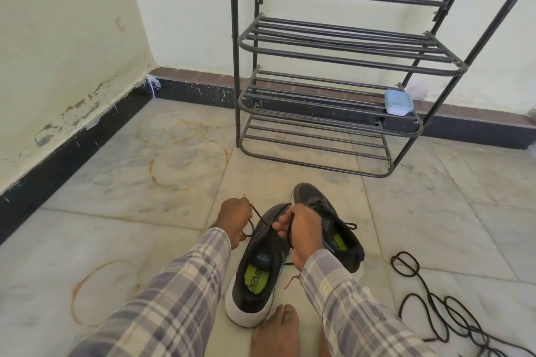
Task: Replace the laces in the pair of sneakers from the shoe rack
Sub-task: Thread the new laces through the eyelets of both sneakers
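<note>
The floor (116, 171) is smooth marble tile with a dull sheen and rusty ring stains. The shoe rack (342, 52) is black-painted metal tube, fairly matt. The sneakers (265, 243) have dark woven cloth uppers and white rubbery soles; their lace (259, 218) is black braided cord. The small box (398, 102) looks like translucent plastic. The painted wall (72, 38) is matt and flaking low down.
</note>
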Motion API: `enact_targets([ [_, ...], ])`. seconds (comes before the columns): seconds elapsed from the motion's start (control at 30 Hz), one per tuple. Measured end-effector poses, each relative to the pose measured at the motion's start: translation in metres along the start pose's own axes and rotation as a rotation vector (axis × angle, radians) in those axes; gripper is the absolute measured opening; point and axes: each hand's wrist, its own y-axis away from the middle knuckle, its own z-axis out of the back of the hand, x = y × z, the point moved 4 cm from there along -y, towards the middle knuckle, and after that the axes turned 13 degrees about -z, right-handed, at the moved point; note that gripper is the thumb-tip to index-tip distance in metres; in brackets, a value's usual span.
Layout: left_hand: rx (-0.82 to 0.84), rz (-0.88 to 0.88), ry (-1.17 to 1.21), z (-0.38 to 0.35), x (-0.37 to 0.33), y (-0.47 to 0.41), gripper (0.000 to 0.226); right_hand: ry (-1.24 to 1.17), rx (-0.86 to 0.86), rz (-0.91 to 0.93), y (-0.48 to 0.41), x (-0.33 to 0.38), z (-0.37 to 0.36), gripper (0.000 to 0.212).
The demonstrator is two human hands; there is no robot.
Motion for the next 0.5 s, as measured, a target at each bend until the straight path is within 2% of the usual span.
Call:
enact_targets([
  [0.13,-0.029,-0.286,-0.396,-0.001,-0.037,0.006,0.029,0.031,0.02,0.055,0.011,0.018,-0.002,0.014],
  [0.27,0.032,-0.476,-0.489,-0.012,-0.091,0.025,0.042,-0.003,0.082,0.152,0.031,0.047,-0.01,0.014],
  [0.4,0.154,-0.547,-0.676,-0.021,-0.13,0.047,0.041,0.057,0.114,0.299,0.055,0.072,-0.018,0.021],
  [0.5,0.078,-0.629,-0.932,-0.02,-0.152,0.068,0.039,0.069,0.104,0.378,0.069,0.08,-0.019,0.029],
])
